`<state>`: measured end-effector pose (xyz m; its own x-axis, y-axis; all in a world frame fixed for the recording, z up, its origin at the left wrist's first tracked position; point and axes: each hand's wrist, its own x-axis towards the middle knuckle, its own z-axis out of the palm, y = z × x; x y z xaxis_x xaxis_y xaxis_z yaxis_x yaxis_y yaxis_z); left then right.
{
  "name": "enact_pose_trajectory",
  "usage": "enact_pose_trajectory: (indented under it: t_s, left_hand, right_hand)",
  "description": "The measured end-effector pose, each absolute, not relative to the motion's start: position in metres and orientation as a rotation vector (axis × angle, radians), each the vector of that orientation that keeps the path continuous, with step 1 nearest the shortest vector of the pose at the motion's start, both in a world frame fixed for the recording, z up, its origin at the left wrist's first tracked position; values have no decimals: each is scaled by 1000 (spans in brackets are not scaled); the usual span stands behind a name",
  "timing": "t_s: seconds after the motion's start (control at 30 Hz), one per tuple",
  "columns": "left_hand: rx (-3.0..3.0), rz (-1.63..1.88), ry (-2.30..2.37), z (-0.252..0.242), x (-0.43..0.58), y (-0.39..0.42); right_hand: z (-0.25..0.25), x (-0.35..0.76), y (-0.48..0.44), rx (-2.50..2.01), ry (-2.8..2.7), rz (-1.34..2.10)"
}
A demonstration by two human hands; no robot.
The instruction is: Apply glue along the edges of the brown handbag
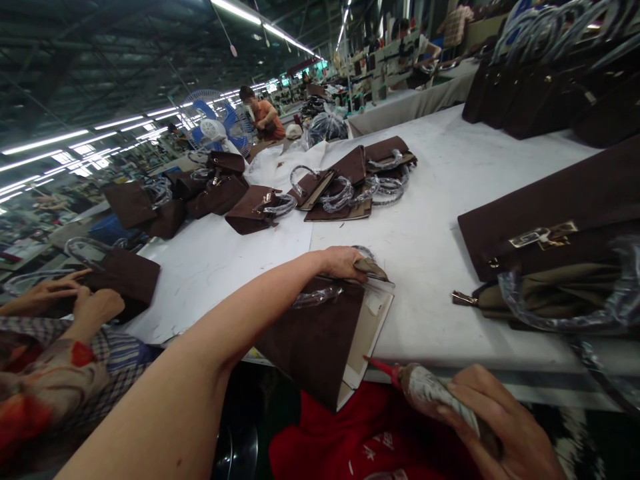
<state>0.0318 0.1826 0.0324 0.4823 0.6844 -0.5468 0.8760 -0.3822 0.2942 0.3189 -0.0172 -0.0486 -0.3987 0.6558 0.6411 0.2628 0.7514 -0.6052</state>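
a worker's left hand (345, 262) pinned an unfinished brown bag (320, 340) at the table (430, 253) edge, right hand (500, 420) clenched round a red-tipped applicator (430, 390), its tip just beside the bag, finished bags (350, 180) beyond.

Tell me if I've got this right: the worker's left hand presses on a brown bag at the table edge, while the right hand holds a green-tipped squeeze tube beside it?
Not quite. In the head view the tube in the right hand has a red tip, not green. The rest holds: the left hand presses on the brown bag at the edge of the white table.
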Motion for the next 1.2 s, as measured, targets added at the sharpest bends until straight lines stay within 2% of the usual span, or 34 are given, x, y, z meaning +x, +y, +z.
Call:
enact_pose_trajectory:
  t_s: [0.5,0.77,0.9,1.2]
  left_hand:
    - [2198,-455,1331,27,31,185]
    - [2242,-433,1367,33,31,179]
    - [2308,-382,1437,56,19,171]
    - [2389,-211,1442,140,-7,140]
  right_hand:
    - [-38,313,-14,-786,-1990,535]
    - [-31,308,-10,-857,-1945,683]
    - [-32,308,-7,-817,-1936,655]
    - [-33,305,18,-709,-1974,532]
